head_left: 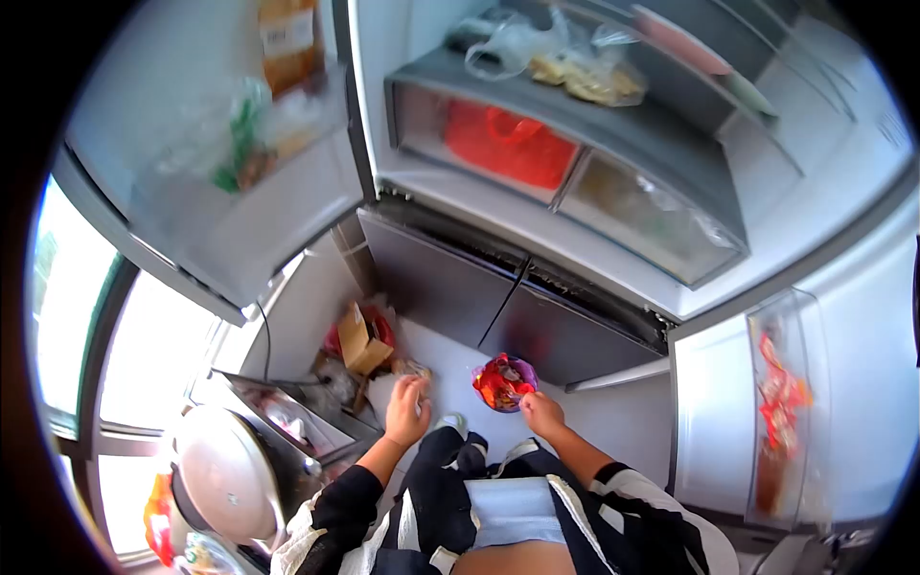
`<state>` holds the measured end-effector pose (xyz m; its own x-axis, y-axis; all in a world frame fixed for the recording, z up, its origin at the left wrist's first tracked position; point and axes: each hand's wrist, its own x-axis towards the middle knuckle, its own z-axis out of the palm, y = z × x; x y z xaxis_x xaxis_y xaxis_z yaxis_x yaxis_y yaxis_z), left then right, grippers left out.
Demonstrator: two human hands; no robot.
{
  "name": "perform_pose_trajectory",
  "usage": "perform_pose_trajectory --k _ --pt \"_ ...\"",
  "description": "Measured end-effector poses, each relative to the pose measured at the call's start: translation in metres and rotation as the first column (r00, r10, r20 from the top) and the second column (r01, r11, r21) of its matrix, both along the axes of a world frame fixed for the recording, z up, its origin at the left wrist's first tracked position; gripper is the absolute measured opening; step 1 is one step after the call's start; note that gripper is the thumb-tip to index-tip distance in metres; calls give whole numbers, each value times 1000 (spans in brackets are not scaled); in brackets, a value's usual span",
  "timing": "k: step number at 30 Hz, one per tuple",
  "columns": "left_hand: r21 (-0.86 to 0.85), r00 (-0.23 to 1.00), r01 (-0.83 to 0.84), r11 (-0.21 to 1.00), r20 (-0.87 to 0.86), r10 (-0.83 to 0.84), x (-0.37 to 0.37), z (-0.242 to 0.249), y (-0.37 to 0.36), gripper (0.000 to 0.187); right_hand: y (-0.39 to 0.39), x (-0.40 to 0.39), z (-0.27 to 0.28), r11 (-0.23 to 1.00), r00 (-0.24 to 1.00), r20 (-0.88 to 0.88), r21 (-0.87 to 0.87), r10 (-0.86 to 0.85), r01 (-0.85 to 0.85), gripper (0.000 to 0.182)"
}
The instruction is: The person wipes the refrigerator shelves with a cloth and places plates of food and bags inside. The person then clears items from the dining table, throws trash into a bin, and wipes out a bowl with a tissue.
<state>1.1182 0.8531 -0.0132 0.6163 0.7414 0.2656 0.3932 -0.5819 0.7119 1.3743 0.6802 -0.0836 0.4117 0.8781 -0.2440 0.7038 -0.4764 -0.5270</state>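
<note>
My right hand point(543, 414) is closed at the rim of a small purple basket point(533, 372), which hangs or stands low before the refrigerator. Red and orange wrapped packets point(500, 381) fill it. To the left, my left hand point(407, 410) is held out with loosely bent fingers and nothing visible in it. The refrigerator's upper doors stand open on both sides. Inside, clear plastic bags point(585, 72) lie on the shelf, above a drawer with a red bag point(508, 144).
A cardboard box point(364, 342) and bags sit on the floor at left. Nearby is a large round lidded pot point(228, 471). Below the compartment are two dark closed lower fronts point(441, 268). The right door's bin point(781, 412) holds red packages.
</note>
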Motion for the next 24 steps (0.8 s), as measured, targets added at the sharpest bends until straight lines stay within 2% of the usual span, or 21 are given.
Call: perform_pose_trajectory --k 2,3,5,6,7,8,9,10,11,12,13,14,15,16,17,18,19,21,23,24 --pt "152 992 -105 983 83 93 -3 35 34 40 -25 4 -6 967 995 -94 250 -23 46 47" --pt "201 982 -168 965 126 144 -7 56 44 40 -45 7 -5 992 983 -182 122 -15 38 64" --pt "302 943 -303 904 234 237 -20 108 77 39 -79 -1 -2 978 956 -240 82 -169 194 52" --pt "439 920 -374 817 291 264 -25 131 96 37 -114 16 -84 969 950 -287 174 -122 176 37" --pt "558 893 -440 703 352 279 -33 156 116 36 -143 20 -136 1000 1000 14 -5 10 -10 23" --pt "624 852 -505 596 471 228 -35 181 137 33 -166 16 -143 996 992 -109 -70 -58 51 19" --pt "704 827 -554 445 526 198 -45 212 155 34 -197 10 -151 977 926 -317 -119 -205 175 16" --pt "648 716 -698 305 649 259 -58 238 166 35 -230 4 -158 917 706 -593 -173 -387 358 15" --pt "677 677 -731 91 702 219 -76 269 178 36 -263 -1 -166 781 299 -810 -280 -504 558 15" --pt "710 669 -692 -130 699 253 -106 288 197 34 -295 -2 -175 651 -24 -880 -369 -474 663 16" --pt "470 482 -875 117 869 111 -108 298 209 35 -311 -12 -157 418 -91 -824 -375 -559 828 10" --pt "342 365 -927 153 917 160 -127 308 215 39 -334 -17 -146 485 289 -800 -2 -526 875 6" --pt "302 340 -933 197 918 206 -151 314 223 43 -331 2 -112 140 -51 -845 -147 -533 979 9" --pt "224 282 -946 232 926 253 -132 310 263 45 -313 20 -55 -255 -327 -855 -238 -403 937 14" --pt "175 279 -918 356 923 266 -148 307 281 47 -392 37 -128 204 327 -648 260 -688 944 40" --pt "142 307 -874 465 903 301 -157 293 302 50 -376 40 -74 -142 111 -777 250 -619 958 36" --pt "71 293 -813 577 907 301 -164 270 335 55 -329 34 28 -475 -23 -876 239 -482 847 37" --pt "-26 332 -758 652 844 420 -188 233 374 59 -318 41 79 -484 73 -837 383 -542 787 51" --pt "-189 314 -597 780 840 443 -193 212 391 62 -275 40 153 -398 234 -739 568 -632 720 59" --pt "-387 393 -126 914 826 404 -226 186 432 68 -264 44 175 -325 313 -695 623 -647 712 61"
